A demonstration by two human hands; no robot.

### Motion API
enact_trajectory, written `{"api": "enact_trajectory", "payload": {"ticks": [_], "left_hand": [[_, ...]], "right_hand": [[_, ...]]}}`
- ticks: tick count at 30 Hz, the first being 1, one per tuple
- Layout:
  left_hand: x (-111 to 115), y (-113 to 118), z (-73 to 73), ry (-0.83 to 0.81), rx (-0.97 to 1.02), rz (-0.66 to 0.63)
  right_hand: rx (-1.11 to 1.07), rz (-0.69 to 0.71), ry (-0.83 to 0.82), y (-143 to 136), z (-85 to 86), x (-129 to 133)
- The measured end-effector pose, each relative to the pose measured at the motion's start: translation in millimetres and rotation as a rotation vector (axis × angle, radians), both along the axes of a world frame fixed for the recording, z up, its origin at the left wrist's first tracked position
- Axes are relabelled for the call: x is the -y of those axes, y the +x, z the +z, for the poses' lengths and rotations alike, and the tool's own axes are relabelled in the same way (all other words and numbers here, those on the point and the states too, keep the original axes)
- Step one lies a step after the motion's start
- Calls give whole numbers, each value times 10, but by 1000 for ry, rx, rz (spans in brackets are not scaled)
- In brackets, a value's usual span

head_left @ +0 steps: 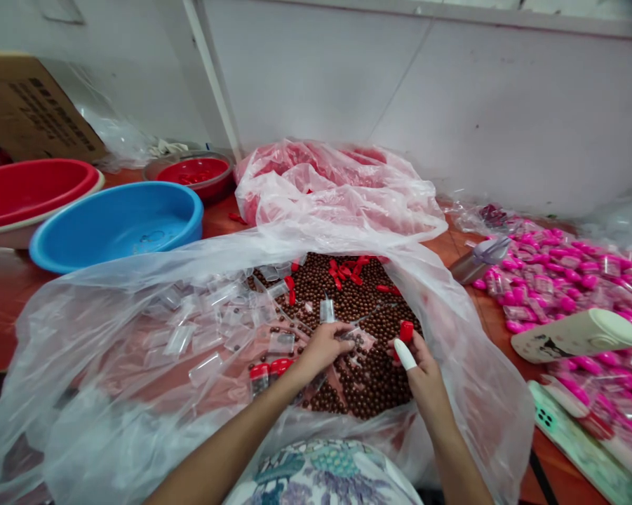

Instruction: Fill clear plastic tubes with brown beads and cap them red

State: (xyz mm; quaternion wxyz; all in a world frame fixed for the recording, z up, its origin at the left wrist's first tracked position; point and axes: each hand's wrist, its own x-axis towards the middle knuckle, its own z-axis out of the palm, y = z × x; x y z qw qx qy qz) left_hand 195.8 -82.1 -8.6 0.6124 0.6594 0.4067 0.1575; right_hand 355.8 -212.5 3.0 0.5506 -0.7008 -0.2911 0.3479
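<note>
My left hand (327,348) is low over a heap of small brown balls (379,382), its fingers closed around a small clear plastic case (327,310) that sticks up above the knuckles. To the right, my right hand (418,358) pinches a red plastic cap (406,331); a white cover (405,355) sits on its thumb. Loose red pieces (347,269) lie on the balls at the back. Empty clear cases (226,308) spread to the left. Beside my left wrist are cases with red caps (270,370), apparently with dark contents.
A translucent plastic sheet (478,400) surrounds the heap. Blue (118,224) and red (31,189) basins stand left, a smaller red bowl (194,170) behind. A bulging plastic bag (337,189) lies at the back. Right are pink-capped cases (568,270), a cream bottle (573,337) and a phone (579,435).
</note>
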Motion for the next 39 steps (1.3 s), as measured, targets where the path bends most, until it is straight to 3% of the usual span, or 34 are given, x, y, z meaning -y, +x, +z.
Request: {"api": "enact_trajectory", "payload": {"ticks": [10, 21, 27, 30, 34, 39], "left_hand": [[1, 326, -23, 237, -221, -19], [20, 513, -89, 214, -164, -33], [64, 523, -114, 50, -33, -37], [109, 461, -93, -146, 102, -28], [184, 318, 19, -528, 361, 55], [253, 142, 193, -694, 475, 71]], "right_hand": [[-46, -60, -5, 51, -5, 153], [-39, -48, 12, 82, -42, 171], [-1, -61, 12, 86, 27, 179], [4, -55, 8, 82, 55, 174], [33, -15, -32, 46, 109, 134], [68, -13, -6, -22, 164, 57]]}}
